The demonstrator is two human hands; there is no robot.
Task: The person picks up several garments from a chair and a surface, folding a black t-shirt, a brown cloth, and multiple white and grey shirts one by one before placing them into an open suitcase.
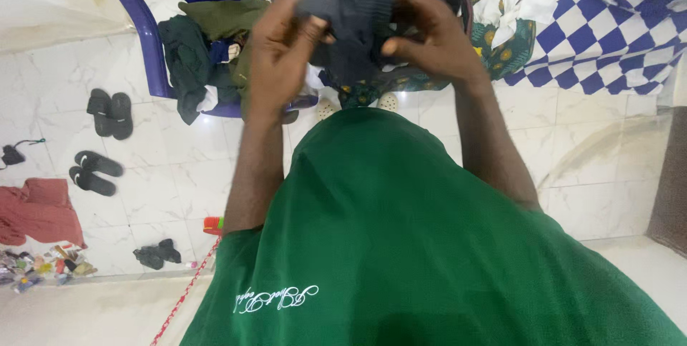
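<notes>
Your left hand (279,49) and right hand (429,35) each pinch the dark grey garment (354,13) between thumb and fingers, bunched between them at chest height. It looks light, soft and limp; grip it at its edges or seams.

Dark garment (361,13) top beyond frame

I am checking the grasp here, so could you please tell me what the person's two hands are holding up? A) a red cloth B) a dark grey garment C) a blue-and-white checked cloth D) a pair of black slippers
B: the left hand and the right hand both grip a dark grey garment, raised in front of the purple plastic chair.
</notes>
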